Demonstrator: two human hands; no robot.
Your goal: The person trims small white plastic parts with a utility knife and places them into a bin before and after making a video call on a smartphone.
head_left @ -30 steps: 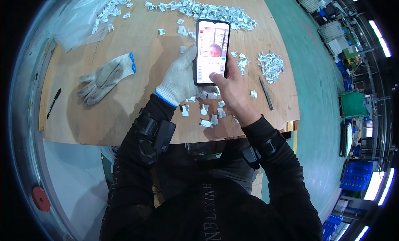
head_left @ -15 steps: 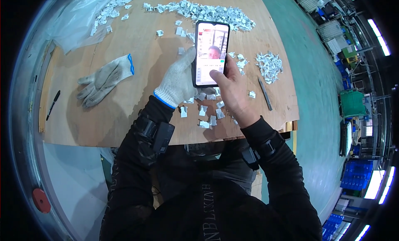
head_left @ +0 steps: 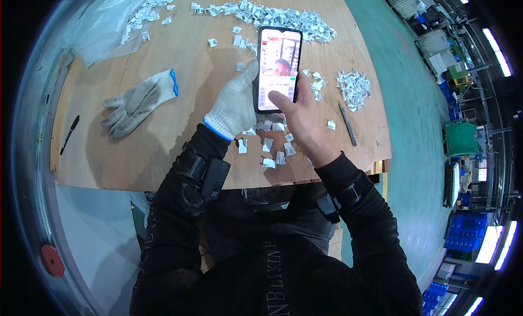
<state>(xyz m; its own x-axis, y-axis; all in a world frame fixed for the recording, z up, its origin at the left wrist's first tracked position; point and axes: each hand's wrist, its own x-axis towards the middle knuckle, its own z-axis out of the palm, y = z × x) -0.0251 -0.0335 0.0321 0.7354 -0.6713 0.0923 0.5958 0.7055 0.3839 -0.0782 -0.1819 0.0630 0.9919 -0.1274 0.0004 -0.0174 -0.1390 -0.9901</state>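
A black-framed smartphone (head_left: 279, 60) with a lit screen is held upright over the wooden table. My left hand (head_left: 233, 102), in a pale knit glove with a blue cuff, is closed round its left side. Bare, my right hand (head_left: 305, 117) grips the phone's right edge, its thumb lying over the lower part of the screen. Several small whitish bent pieces (head_left: 267, 145) lie scattered below the phone and partly behind it. The other knit glove (head_left: 139, 103) rests flat on the table, left of my hands.
Long heaps of the same pieces (head_left: 283, 17) spread across the far table, with a smaller pile (head_left: 354, 90) at right. Nearby lies a thin grey metal tool (head_left: 347, 124). A black pen (head_left: 70, 135) is at the left edge, clear plastic sheeting (head_left: 103, 27) at far left.
My right thumb has shifted slightly left across the lower screen. Both hands still hold the phone, and the view has moved very slightly.
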